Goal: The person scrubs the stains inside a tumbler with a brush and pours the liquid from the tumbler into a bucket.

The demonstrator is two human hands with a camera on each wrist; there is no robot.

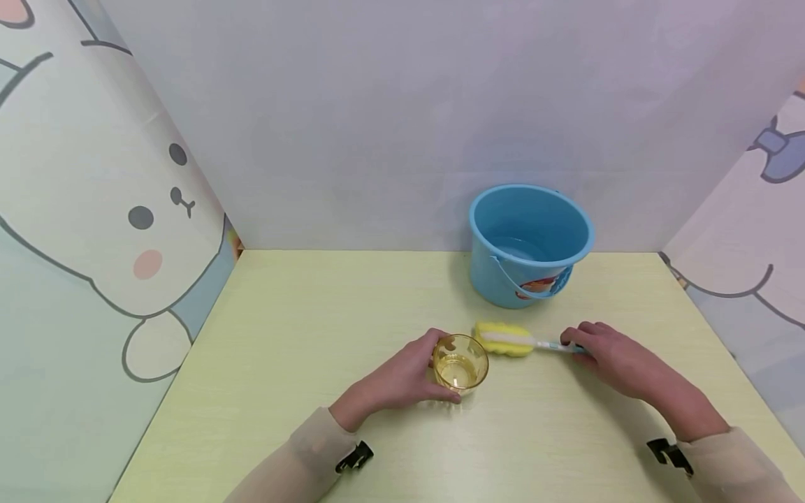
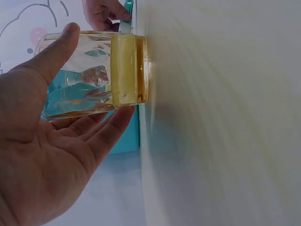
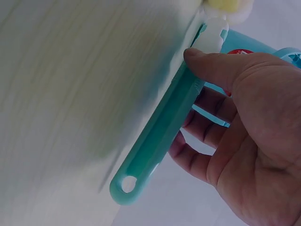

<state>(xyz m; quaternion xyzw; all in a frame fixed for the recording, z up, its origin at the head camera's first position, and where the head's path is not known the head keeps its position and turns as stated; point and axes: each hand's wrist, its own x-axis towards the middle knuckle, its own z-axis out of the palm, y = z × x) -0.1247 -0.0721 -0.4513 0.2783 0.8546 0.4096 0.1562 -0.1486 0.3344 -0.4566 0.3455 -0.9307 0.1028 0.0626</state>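
Both hands are occupied and held apart, one thing each. Left hand grips an amber glass, thumb on the near side, fingers round the far side; glass is clear, mouth up, close to upright, amber tint strongest at the base in the left wrist view. Base sits right at counter level — can't tell if it's actually touching. Right hand pinches the handle of a sponge brush, thumb on one face, fingers on the other; handle is teal with a white section toward the head and a hanging hole at the free end. Brush points left, its yellow sponge head just beside the glass, on the side facing the right hand. Whether the handle rests on the counter — can't tell. Behind the brush stands a blue bucket, upright, bail hanging down the front over a red label. Counter is pale yellow with light grain. Plain greyish back wall, cartoon panel at left, another at right. Beige sleeves on both arms, a black clip by each cuff.
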